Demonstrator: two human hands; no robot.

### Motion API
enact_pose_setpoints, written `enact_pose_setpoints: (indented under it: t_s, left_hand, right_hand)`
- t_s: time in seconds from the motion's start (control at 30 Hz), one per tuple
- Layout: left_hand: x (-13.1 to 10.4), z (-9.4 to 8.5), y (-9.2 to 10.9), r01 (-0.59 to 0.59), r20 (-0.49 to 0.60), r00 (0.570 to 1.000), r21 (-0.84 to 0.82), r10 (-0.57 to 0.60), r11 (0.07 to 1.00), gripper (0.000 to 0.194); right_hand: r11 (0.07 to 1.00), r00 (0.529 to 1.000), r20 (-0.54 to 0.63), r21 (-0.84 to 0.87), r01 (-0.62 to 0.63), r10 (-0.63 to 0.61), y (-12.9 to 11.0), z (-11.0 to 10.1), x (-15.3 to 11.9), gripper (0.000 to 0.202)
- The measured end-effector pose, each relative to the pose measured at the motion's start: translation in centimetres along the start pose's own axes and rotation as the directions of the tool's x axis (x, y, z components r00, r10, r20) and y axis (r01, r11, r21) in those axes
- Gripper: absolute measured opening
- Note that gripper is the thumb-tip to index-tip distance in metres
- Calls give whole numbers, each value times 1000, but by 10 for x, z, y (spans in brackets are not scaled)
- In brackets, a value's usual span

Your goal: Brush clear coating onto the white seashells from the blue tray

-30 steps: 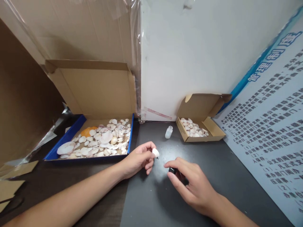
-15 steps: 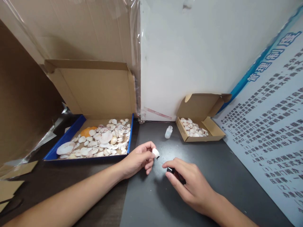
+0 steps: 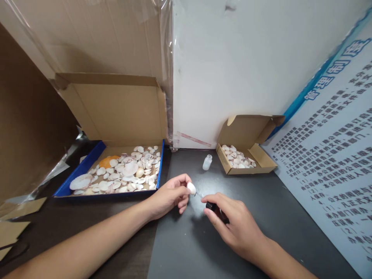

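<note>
Between the thumb and fingers of my left hand (image 3: 173,193) is a small white seashell (image 3: 191,188). My right hand (image 3: 232,221) grips a brush applicator by its black cap (image 3: 211,207). Its thin clear stem points left, and the dark tip is at the lower right edge of the shell; whether it touches cannot be made out. Beyond both hands, an uncapped small bottle (image 3: 206,163) with whitish contents stands upright on the grey mat (image 3: 180,252).
On the left, a blue-sided cardboard box (image 3: 64,188) holds many shells and one orange shell (image 3: 107,162). A smaller open cardboard box (image 3: 266,164) with shells stands at the back right. Cardboard pieces (image 3: 14,232) lie at the far left. A white wall (image 3: 232,69) rises behind.
My right hand has shifted slightly up and right with the brush. The dark tip covers less of the shell's lower edge. My left hand has barely moved.
</note>
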State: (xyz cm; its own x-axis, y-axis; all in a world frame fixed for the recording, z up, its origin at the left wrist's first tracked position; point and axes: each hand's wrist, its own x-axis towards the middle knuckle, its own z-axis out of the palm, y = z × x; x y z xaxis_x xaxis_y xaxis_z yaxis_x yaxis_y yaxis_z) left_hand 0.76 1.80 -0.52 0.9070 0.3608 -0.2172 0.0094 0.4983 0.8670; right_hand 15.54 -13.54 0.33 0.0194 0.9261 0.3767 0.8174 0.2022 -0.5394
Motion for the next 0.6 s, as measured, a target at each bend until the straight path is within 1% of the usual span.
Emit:
enact_pose_setpoints:
  t_s: [0.2,0.37,0.6]
  left_hand:
    - [1,0,1,-3,4,1000,-2,3,1000,17]
    - [0,1,1,-3,-4,1000,-6,3,1000,17]
    - [0,0,1,-1,3,1000,-8,1,1000,17]
  right_hand:
    - [1000,1000,7,-1,28,-28,-2,-1,-1,16]
    - [1000,1000,2,-31,-1,1,-1,1,1,14]
    - [998,993,-121,-69,-12,4,0,2,-1,11]
